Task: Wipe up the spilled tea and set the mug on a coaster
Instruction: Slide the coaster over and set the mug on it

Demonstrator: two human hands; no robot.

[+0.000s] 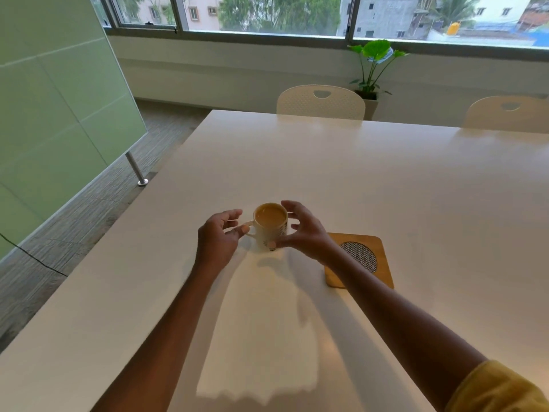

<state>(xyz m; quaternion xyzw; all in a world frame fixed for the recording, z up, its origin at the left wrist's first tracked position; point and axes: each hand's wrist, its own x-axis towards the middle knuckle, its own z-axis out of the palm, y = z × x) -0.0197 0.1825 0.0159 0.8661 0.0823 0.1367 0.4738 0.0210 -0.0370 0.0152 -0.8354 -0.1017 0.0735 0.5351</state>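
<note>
A white mug (268, 233) with a dark pattern, full of milky tea, stands on the white table (371, 179). Its handle points left. My right hand (303, 230) curls around its right side, with the forefinger at the far rim and the thumb on the lower front. My left hand (218, 236) hovers by the handle with fingers apart, its thumb tip touching or nearly touching the handle. A square wooden coaster (378, 276) with a round mesh centre lies just right of the mug, partly hidden under my right forearm. No wet patch or cloth shows.
Two white chairs (320, 102) (508, 113) stand at the table's far edge. A potted plant (372, 69) sits under the window. The table's left edge drops to the floor beside a frosted glass partition (53, 114).
</note>
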